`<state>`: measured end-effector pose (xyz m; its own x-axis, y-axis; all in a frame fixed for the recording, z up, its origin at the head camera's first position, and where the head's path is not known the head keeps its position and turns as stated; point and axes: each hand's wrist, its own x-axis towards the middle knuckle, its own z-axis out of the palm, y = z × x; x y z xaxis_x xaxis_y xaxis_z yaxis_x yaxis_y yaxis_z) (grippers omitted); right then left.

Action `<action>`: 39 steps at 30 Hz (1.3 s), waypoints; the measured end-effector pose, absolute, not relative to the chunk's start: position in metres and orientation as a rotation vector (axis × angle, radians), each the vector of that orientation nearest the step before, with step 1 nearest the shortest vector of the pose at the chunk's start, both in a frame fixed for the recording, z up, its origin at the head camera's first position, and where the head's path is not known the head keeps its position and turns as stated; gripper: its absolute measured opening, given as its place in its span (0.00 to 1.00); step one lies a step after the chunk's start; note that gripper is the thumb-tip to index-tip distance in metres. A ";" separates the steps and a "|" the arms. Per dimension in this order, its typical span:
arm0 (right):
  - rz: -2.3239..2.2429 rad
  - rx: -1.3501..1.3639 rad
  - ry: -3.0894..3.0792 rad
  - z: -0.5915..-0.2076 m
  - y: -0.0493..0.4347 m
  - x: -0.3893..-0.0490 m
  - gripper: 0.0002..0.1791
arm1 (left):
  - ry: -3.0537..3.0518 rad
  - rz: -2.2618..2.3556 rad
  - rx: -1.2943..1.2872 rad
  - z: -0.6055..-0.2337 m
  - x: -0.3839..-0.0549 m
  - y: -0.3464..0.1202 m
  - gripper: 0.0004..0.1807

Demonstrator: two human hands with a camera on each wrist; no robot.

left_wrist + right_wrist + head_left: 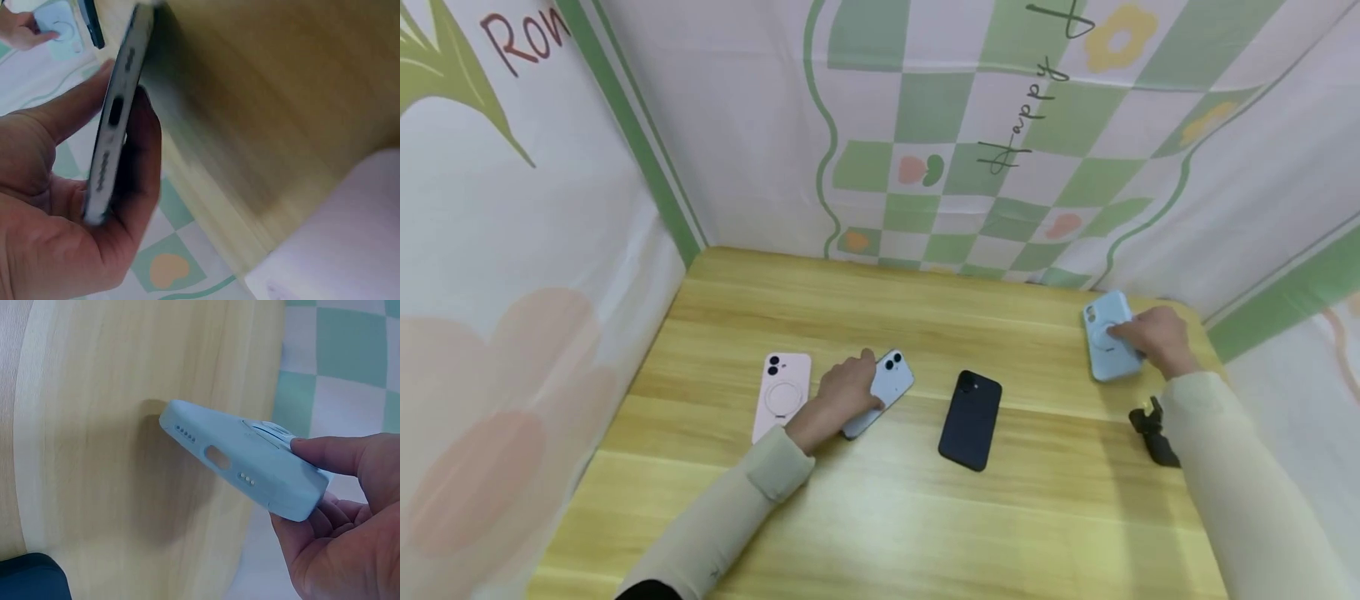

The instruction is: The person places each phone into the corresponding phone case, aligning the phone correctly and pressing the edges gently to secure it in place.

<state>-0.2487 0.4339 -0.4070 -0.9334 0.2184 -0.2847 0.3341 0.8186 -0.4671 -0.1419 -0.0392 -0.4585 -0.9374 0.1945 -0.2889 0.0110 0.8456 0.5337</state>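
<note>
In the head view my left hand point(846, 390) grips a pale blue phone point(892, 380) with two camera lenses, held at a slant just over the table. The left wrist view has the phone's bottom edge point(116, 119), with its charging port and speaker holes, between thumb and fingers. At the far right, my right hand point(1165, 340) holds a light blue phone case point(1111, 360) with a ring on its back. Thumb on the ring side and fingers underneath, it keeps the case point(250, 462) tilted above the wood; its port cutout and speaker holes face the right wrist camera.
A pink phone case point(784, 383) with a ring lies left of my left hand. Between both hands lies a dark phone point(971, 423). A small black object point(1153, 433) sits beside my right forearm. Patterned cloth point(940, 108) hangs around the wooden table point(880, 525).
</note>
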 end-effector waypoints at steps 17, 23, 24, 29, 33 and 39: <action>-0.945 0.317 2.752 -0.389 0.392 -0.237 0.26 | 2.579 1.336 0.195 -0.455 -0.135 -0.040 0.21; -1.191 0.255 2.590 -0.378 0.357 -0.233 0.28 | 2.430 1.597 0.064 -0.450 -0.135 -0.040 0.22; -1.228 0.240 2.563 -0.377 0.351 -0.232 0.27 | 2.387 1.648 0.037 -0.448 -0.135 -0.040 0.22; -1.362 0.170 2.443 -0.369 0.323 -0.229 0.23 | 2.023 1.941 -0.052 -0.445 -0.134 -0.040 0.23; -1.479 0.135 2.340 -0.363 0.299 -0.223 0.17 | 1.700 2.123 -0.043 -0.446 -0.135 -0.040 0.25; -1.664 0.092 2.170 -0.355 0.268 -0.208 0.02 | 1.541 2.176 -0.029 -0.447 -0.135 -0.038 0.24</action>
<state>-0.2081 0.2680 -0.3555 -0.9167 -0.1888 -0.3523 0.2912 0.2882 -0.9122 -0.1348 -0.0381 -0.4469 -0.8891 0.3612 -0.2812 -0.3852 -0.2583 0.8859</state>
